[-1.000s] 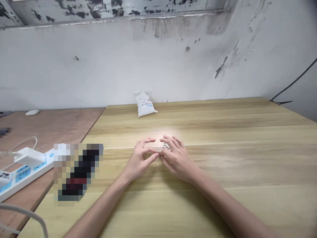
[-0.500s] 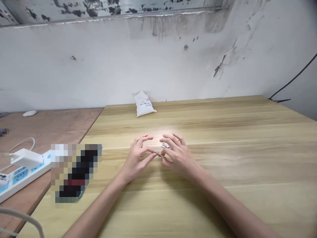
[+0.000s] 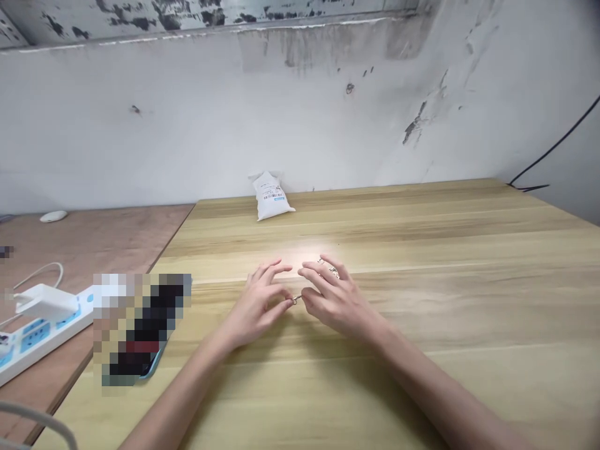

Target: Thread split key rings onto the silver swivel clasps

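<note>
A small metal piece (image 3: pixel 297 299) spans the gap between my two hands, too small for me to tell its exact kind. My left hand (image 3: pixel 262 303) pinches its left end between thumb and forefinger, the other fingers raised and spread. From the other side my right hand (image 3: pixel 335 297) holds its right end; the thumb there is mostly hidden beneath the hand. Several small silvery metal pieces (image 3: pixel 334 270) lie on the table just beyond my right hand, partly covered by its fingers.
Near the wall on the wood-grain table (image 3: pixel 422 250) lies a white labelled packet (image 3: pixel 272 199). To the left are a pixelated dark phone-like object (image 3: pixel 150 325), a white power strip (image 3: pixel 35 337) with a plugged-in charger (image 3: pixel 49 301), and a white oval object (image 3: pixel 53 216).
The small metal piece has turned and come slightly lower and leftward with my fingertips. My right fingers have closed in a little toward the left hand. The camera view has shifted slightly.
</note>
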Motion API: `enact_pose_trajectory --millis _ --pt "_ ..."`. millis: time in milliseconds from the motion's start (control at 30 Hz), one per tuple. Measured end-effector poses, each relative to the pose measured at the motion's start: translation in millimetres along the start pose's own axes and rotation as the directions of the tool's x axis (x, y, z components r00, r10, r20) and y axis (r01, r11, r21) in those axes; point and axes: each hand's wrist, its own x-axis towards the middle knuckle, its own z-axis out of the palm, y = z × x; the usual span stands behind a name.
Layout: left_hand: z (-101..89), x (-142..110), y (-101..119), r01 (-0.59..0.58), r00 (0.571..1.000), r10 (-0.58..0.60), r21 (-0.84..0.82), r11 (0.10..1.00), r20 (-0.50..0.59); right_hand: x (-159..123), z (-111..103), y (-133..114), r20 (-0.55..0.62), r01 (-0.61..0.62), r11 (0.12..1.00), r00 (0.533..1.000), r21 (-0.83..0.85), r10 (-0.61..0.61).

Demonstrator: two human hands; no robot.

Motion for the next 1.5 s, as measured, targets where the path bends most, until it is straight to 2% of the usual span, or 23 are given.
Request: enact_pose_trajectory --millis 67,167,267,367,467,633,700,800,900,1100,1300,1500 --pt "-4.0 0 -5 0.000 1.000 0.000 0.032 0.999 -0.027 0 0 1 0.017 -0.036 0.999 0.999 0.023 0.036" --pt "-12.7 1 -22 0.041 0.984 -0.029 0.063 0.997 -0.176 -3 4 8 0.043 -0.164 0.984 0.986 0.069 0.161" --pt "-19.1 2 -43 0.131 0.930 -0.101 0.061 0.990 -0.354 -8 10 20 0.121 -0.295 0.951 0.951 0.091 0.283" --pt "-17.7 4 -60 0.197 0.893 -0.175 0.009 0.980 -0.414 -11 16 27 0.201 -0.373 0.925 0.914 0.072 0.353" --pt "-10.4 5 -70 0.255 0.890 -0.223 0.027 0.967 -0.399 -11 19 27 0.231 -0.381 0.923 0.904 0.055 0.360" --pt "-7.6 3 -71 0.281 0.920 -0.232 0.120 0.952 -0.316 -9 20 22 0.244 -0.361 0.932 0.908 0.038 0.342" --pt "-11.7 1 -65 0.219 0.945 -0.175 0.137 0.966 -0.278 -8 21 20 0.242 -0.343 0.939 0.914 0.032 0.326" --pt "-16.6 0 -54 0.054 0.991 -0.028 0.198 0.979 -0.134 -7 22 16 0.231 -0.324 0.946 0.922 0.025 0.310" --pt "-14.9 0 -48 -0.058 0.996 0.075 0.282 0.958 -0.049 -5 23 13 0.224 -0.302 0.953 0.928 -0.007 0.296" --pt "-6.2 3 -45 -0.097 0.987 0.131 0.306 0.947 -0.091 -3 25 10 0.223 -0.227 0.972 0.946 -0.060 0.235" --pt "-1.6 7 -39 -0.151 0.980 0.187 0.355 0.922 -0.068 -2 28 8 0.099 -0.316 0.947 0.946 0.062 0.310" --pt "0.6 5 -38 -0.121 0.981 0.148 0.198 0.973 -0.125 -3 26 8 0.038 -0.342 0.926 0.939 0.158 0.340"
